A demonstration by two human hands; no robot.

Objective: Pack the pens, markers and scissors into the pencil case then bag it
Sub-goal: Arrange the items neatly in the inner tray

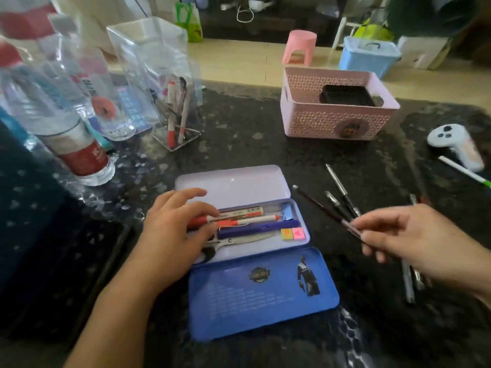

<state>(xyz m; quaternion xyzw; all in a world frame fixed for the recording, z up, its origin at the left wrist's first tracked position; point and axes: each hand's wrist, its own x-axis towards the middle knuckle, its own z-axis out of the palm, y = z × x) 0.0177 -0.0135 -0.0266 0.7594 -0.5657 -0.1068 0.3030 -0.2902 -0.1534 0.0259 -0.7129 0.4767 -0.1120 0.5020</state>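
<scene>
Pink perforated plastic basket (332, 120) holding a black tray (345, 95), white game controller (457, 144) to its right, clear plastic water bottles (61, 128) far left.

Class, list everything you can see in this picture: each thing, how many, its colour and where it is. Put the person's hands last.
Pencil case: one, blue, open, centre.
Scissors: one, silver blades, in case.
Purple pen: one, in case.
Red-and-white markers: two, in case.
Loose pens: several, dark, right of case.
Basket: one, pink, behind.
Clear holder: one, back left, with pens.
Bottles: several, clear, left.
Left hand: on markers.
Right hand: grip on a thin dark pen.
</scene>
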